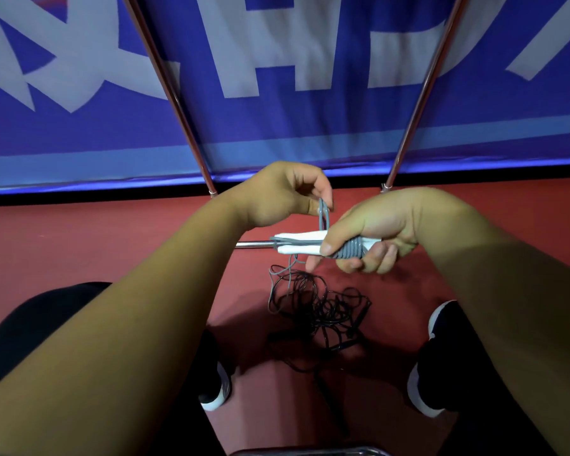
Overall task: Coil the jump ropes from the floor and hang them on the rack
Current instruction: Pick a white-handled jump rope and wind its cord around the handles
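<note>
Nearest to us, at the bottom edge, a curved chrome tube (310,451) just shows. Beyond it our two bare forearms reach forward over dark trouser legs, with a left shoe (216,391) and a right shoe (420,393), both dark with white toes, planted on the red floor (112,241).

Between the shoes and a little further out, a black jump rope (320,311) lies on the floor in a loose tangle. Neither hand touches it.

Above that tangle we hold the grey jump rope (351,251) in the air. Our right hand (375,225) grips its two white handles (301,242), which lie side by side and point left. The thumb presses on top and the fingers curl underneath, over a band of grey cord wound tightly round the handles. Our left hand (277,195) is just beside and slightly higher, its fingers curled, pinching a short upright loop of the same grey cord between thumb and fingertips. A thin grey tail hangs from the handles down towards the black tangle.

Just behind the handles a horizontal chrome bar (254,245) lies low over the floor. Further back, two slanted metal poles (178,103) rise from the floor's far edge and spread apart as they climb. Behind them stands a blue banner (310,126) with large white lettering.
</note>
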The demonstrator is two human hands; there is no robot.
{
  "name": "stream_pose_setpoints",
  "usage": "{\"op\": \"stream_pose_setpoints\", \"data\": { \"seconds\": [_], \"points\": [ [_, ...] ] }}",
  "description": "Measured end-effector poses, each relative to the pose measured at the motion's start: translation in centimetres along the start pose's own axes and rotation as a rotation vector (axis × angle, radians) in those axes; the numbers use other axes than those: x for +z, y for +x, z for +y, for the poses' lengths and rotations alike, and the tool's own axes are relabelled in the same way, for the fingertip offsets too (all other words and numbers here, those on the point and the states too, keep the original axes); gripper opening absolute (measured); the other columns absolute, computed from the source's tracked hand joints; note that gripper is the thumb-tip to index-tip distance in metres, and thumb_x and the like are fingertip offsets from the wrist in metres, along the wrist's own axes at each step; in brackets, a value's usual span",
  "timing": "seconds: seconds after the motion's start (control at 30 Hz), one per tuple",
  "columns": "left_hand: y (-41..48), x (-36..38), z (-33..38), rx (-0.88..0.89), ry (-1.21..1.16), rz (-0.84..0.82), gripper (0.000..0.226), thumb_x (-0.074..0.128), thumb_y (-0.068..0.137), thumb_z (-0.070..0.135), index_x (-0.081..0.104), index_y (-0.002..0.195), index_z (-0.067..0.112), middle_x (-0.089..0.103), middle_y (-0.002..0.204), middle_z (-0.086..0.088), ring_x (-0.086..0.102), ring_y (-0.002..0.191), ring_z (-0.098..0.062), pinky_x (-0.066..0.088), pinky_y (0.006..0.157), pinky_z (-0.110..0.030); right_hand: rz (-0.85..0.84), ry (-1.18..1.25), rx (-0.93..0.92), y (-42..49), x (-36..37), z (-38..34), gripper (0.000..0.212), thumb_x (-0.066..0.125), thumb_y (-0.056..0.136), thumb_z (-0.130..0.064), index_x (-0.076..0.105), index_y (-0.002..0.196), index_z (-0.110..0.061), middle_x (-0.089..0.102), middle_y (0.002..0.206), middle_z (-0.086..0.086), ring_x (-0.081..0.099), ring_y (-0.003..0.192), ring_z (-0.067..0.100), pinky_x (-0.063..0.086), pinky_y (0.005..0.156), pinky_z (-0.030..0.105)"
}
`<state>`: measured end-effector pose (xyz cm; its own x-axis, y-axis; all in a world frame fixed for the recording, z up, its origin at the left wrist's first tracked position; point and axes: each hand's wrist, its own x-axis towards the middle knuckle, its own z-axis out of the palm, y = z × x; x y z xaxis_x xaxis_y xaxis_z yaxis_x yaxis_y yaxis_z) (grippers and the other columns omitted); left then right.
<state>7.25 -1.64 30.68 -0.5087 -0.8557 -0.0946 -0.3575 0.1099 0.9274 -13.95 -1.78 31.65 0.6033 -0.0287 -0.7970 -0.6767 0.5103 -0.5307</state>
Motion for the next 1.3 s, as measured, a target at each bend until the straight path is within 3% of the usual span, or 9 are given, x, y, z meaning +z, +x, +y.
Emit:
{"op": "stream_pose_setpoints", "data": {
  "seconds": [0.1,0.33,0.5,0.6,0.73,0.83,0.9,1.13,1.3],
  "points": [
    [0.3,0.3,0.4,0.014,0.095,0.026,0.016,0.075,0.087,-0.01,0.073,0.093,0.004,0.076,0.094,-0.014,0.073,0.09,-0.031,0.061,0.092,-0.04,0.087,-0.038,0.078,0.2,-0.3,-0.1,0.029,0.065,0.097,-0.027,0.073,0.12,-0.012,0.05,0.073,0.002,0.035,0.04,0.004,0.021,0.034,0.013],
    [0.6,-0.1,1.6,0.078,0.578,0.051,0.029,0.081,0.078,-0.002,0.076,0.095,0.021,0.072,0.083,0.016,0.064,0.074,0.007,0.048,0.073,-0.011,0.485,-0.098,0.115,1.3,-1.2,0.6,0.016,0.066,0.101,-0.026,0.063,0.097,-0.011,0.069,0.075,0.001,0.038,0.042,0.005,0.023,0.037,0.012],
    [0.6,1.3,0.2,-0.169,0.882,0.017,0.013,0.072,0.084,0.018,0.067,0.096,0.019,0.074,0.091,0.003,0.068,0.088,-0.021,0.051,0.074,-0.032,0.781,-0.113,-0.052,1.9,-2.0,0.5,0.017,0.064,0.101,-0.028,0.064,0.093,-0.013,0.067,0.062,-0.001,0.036,0.037,0.009,0.028,0.042,0.016],
    [0.5,1.9,-0.3,-0.367,0.65,-0.039,0.02,0.06,0.101,0.024,0.067,0.093,0.007,0.077,0.079,-0.005,0.075,0.075,-0.025,0.059,0.067,-0.033,0.9,-0.051,-0.196,2.9,-2.3,0.0,0.021,0.066,0.097,-0.032,0.062,0.085,-0.016,0.052,0.061,0.002,0.036,0.042,0.013,0.028,0.043,0.02],
    [0.1,1.5,0.5,-0.504,0.01,-0.066,0.025,0.054,0.109,0.029,0.059,0.101,0.005,0.077,0.094,-0.023,0.075,0.071,-0.025,0.062,0.057,-0.031,0.837,0.266,-0.429,2.9,-2.1,-0.7,0.008,0.069,0.097,-0.023,0.064,0.097,-0.017,0.054,0.076,0.0,0.035,0.048,0.008,0.023,0.042,0.019],
    [-0.2,0.0,1.0,-0.428,-0.203,-0.127,0.004,0.055,0.107,0.01,0.059,0.107,0.009,0.075,0.105,-0.016,0.075,0.096,-0.02,0.061,0.088,-0.034,0.762,0.385,-0.556,1.9,-2.0,-1.0,0.01,0.071,0.096,-0.027,0.065,0.099,-0.019,0.055,0.077,-0.002,0.032,0.051,0.007,0.018,0.043,0.018],
    [-0.5,-1.1,1.2,-0.392,-0.269,-0.192,0.017,0.057,0.101,-0.006,0.059,0.113,0.005,0.073,0.111,-0.014,0.072,0.107,-0.017,0.058,0.097,-0.032,0.69,0.449,-0.639,1.0,-2.1,-1.2,0.011,0.068,0.098,-0.028,0.062,0.099,-0.019,0.055,0.079,-0.003,0.028,0.054,0.007,0.016,0.041,0.017],
    [0.0,-1.5,1.8,-0.272,0.03,0.03,0.022,0.079,0.084,-0.008,0.067,0.097,0.005,0.074,0.098,-0.028,0.077,0.086,-0.029,0.066,0.081,-0.043,0.538,0.593,-0.713,-0.2,-1.9,-1.7,0.041,0.062,0.097,-0.063,0.057,0.094,-0.022,0.05,0.075,-0.006,0.023,0.052,0.006,0.015,0.036,0.016],
    [0.5,-1.1,1.9,-0.221,0.566,0.223,0.023,0.084,0.083,0.011,0.062,0.089,0.017,0.074,0.069,0.001,0.074,0.06,-0.009,0.06,0.068,-0.027,0.577,0.613,-0.728,0.1,-1.7,-1.7,0.042,0.061,0.099,-0.064,0.056,0.097,-0.022,0.05,0.074,-0.006,0.024,0.053,0.007,0.016,0.036,0.017]
  ]
}}
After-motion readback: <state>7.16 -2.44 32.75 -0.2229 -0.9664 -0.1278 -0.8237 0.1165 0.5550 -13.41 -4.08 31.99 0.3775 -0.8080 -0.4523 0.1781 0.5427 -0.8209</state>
